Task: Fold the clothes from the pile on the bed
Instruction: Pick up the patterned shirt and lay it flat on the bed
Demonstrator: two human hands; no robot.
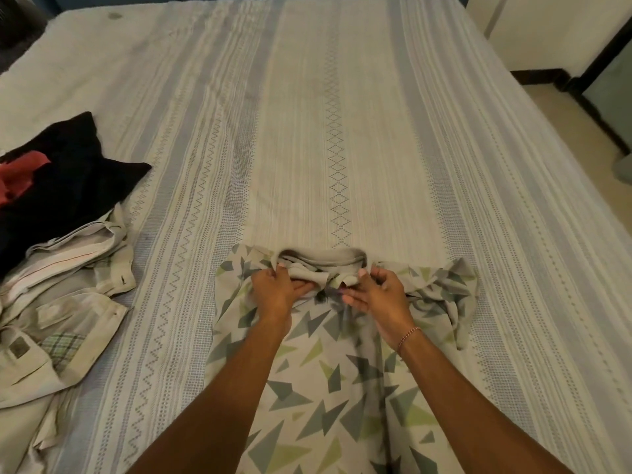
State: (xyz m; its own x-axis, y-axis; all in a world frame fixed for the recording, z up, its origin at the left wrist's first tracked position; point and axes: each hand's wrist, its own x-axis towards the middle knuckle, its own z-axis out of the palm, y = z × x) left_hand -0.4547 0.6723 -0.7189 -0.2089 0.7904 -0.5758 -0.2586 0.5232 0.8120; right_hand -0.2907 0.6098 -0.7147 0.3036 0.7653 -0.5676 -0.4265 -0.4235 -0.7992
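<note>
A grey shirt printed with green and slate triangles (328,381) lies spread on the bed in front of me, collar end away from me. My left hand (277,292) pinches the left side of its grey collar (321,260). My right hand (379,294) pinches the collar's right side, a bead bracelet on that wrist. The right sleeve (455,295) lies bunched beside my right hand. The pile of clothes (58,268) lies at the left edge of the bed.
The pile holds a black garment (68,186) with a red piece (20,176) on it and beige trousers (61,323) in front. The striped bedspread (328,131) stretches far ahead. Floor and a dark skirting board (602,107) run along the right.
</note>
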